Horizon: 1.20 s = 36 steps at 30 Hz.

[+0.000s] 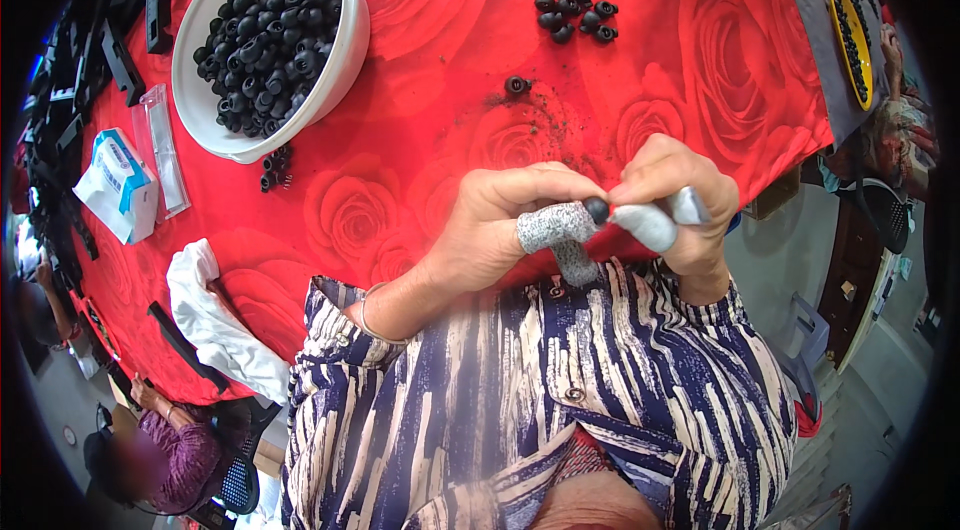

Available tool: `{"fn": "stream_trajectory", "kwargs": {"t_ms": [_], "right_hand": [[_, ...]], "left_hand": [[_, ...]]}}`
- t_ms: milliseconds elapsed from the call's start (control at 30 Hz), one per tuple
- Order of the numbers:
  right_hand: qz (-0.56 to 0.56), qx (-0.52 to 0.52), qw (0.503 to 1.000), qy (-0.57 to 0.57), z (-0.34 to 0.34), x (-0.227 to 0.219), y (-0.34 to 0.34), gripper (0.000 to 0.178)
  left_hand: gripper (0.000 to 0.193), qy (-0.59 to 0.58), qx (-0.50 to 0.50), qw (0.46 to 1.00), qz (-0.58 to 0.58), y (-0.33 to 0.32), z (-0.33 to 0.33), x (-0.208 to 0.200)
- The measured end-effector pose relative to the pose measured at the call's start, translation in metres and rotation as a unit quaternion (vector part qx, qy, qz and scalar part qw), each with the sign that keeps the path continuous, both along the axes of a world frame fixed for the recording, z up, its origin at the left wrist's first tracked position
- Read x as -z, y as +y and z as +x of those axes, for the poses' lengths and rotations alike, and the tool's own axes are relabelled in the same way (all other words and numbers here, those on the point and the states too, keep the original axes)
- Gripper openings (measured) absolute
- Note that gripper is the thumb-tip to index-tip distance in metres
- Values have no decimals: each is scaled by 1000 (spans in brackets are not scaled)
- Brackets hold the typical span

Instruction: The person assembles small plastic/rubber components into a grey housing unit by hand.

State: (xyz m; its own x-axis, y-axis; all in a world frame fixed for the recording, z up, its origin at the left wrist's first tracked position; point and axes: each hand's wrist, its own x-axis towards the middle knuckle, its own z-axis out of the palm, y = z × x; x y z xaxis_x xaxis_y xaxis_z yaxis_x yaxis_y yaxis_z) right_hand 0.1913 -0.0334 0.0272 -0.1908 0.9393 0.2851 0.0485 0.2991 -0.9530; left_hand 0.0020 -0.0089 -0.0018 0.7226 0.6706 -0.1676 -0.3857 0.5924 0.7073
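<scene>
The two hands met right of centre in the frame, fingertips close together over a small round black part [596,210]. The left hand [485,235] had it pinched between the thumb and a finger wrapped in a speckled grey finger sleeve [553,226]. The right hand [680,195] brought thumb and forefinger to the part's right side; whether these gripped it or only touched it could not be told. Pale finger covers [648,227] sat on two curled fingers of that hand. Beyond the hands, dark crumbs [535,125] lay scattered over the red rose-print tablecloth [420,120], with a single black socketed piece [517,86] near them and a loose cluster of similar pieces [578,15] at the upper centre right. At the upper left stood a white round tub [350,40] heaped with black pieces [265,45], and a few small black bits [273,170] lay just beside its lower edge. Further left were a clear plastic strip [165,150] and a white-and-blue packet [118,185]; below them lay a crumpled white cloth [215,320]. A yellow dish [835,15] of dark pieces showed at the upper right.
</scene>
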Motion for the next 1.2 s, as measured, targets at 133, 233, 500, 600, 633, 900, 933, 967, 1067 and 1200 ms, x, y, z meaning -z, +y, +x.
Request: {"fn": "stream_trajectory", "kwargs": {"t_ms": [133,233,500,600,633,900,933,967,1067,1200], "right_hand": [[-11,37,999,-12,-1,-7,-7,18],[6,43,999,-29,-4,-9,-9,19],[59,78,991,-86,-10,-14,-10,26],[76,69,990,-100,-10,-15,-10,28],[83,72,989,-102,-11,-15,-10,29],[112,87,983,-120,-17,-16,-9,33],[115,87,981,-133,-17,-17,-9,34],[119,87,978,-144,-17,-17,-9,35],[143,79,969,-185,-17,-14,-13,35],[167,75,957,-225,-18,-14,-9,35]], "left_hand": [[24,-7,-7,1000,30,2,-2,1],[24,-10,0,1000,24,3,-1,0],[22,-84,22,992,-88,2,0,1],[23,-112,30,989,-89,2,0,4],[23,-112,28,989,-88,1,0,5],[25,-123,42,987,-93,1,-2,11],[25,-125,40,987,-92,1,-2,11],[25,-118,39,988,-90,2,-2,10],[24,-100,30,990,-94,1,-3,10],[22,-58,61,990,-113,5,-4,6]]}}
